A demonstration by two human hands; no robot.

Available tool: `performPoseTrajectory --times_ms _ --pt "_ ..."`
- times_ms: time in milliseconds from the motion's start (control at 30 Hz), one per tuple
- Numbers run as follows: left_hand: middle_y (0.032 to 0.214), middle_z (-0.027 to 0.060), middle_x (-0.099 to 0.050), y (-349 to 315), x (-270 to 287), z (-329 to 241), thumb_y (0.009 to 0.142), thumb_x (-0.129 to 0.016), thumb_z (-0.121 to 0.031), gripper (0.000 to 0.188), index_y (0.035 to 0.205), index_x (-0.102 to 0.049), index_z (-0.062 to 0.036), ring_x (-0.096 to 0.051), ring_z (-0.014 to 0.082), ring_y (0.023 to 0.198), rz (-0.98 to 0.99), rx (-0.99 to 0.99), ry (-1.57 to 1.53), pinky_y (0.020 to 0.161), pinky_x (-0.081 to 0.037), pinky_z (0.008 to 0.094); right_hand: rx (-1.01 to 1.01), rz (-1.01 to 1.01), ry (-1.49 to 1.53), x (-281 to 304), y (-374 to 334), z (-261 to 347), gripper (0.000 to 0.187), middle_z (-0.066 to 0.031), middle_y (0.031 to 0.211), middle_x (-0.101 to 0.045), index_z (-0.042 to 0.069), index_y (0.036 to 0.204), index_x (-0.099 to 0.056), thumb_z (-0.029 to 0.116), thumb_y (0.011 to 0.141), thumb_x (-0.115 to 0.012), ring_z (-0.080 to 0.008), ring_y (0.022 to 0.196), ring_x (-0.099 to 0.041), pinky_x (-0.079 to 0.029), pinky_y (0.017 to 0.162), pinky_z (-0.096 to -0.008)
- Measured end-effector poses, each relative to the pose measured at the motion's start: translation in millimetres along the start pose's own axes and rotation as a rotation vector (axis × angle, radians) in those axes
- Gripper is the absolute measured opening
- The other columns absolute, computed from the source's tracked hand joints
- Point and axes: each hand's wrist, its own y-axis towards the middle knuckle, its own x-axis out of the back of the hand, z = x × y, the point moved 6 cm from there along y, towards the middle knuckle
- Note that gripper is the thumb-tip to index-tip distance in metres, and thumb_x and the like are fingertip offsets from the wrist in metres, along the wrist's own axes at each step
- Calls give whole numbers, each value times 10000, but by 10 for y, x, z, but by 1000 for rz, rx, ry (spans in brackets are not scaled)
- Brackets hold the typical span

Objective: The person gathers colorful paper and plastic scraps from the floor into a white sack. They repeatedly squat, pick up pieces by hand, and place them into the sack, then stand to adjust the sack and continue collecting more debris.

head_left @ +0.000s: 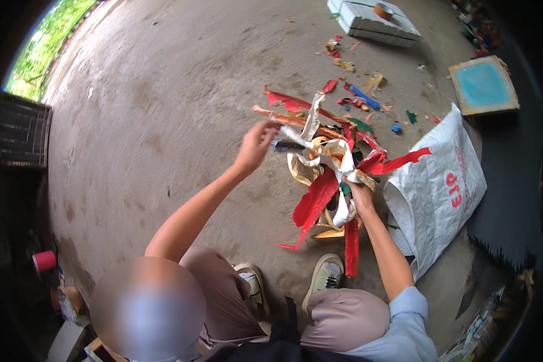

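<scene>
A tangled bundle of torn strips (317, 196), red, white, tan and some green, hangs in front of me above the floor. My right hand (361, 194) is closed round the bundle's lower right side. At its upper left, my left hand (258, 143) has its fingers pinched together at the end of a white strip (292, 136), which is smeared by motion. Beside that strip is a dark piece (287, 146). Loose red ends stick out of the bundle toward the sack and down toward my shoes. Overlapping strips hide part of my right fingers.
A white woven sack (437, 196) lies at the right, near my right forearm. Coloured scraps, including a blue piece (365, 98), litter the concrete floor (133, 133) beyond the bundle. Farther back are a white block with a tape roll (383, 11) and a turquoise-topped box (484, 84).
</scene>
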Motion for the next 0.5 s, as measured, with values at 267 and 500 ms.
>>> performPoseTrajectory --times_ms 267,500 --pt "970 59 -630 597 -331 -1206 944 -480 -157 200 1012 -602 -15 -567 113 911 -219 -406 -177 740 -430 255 173 -51 -284 1340 -955 479 419 -118 930 -629 39 1069 -613 332 774 -659 -243 880 -593 -440 793 -381" --pt "1045 44 -613 409 -1685 -1761 938 -484 -313 329 1066 -599 -33 -527 113 964 449 -297 -137 828 -410 276 -15 -412 -200 2463 -2289 186 363 -111 876 -623 18 898 -642 304 694 -736 -238 868 -580 -434 785 -400"
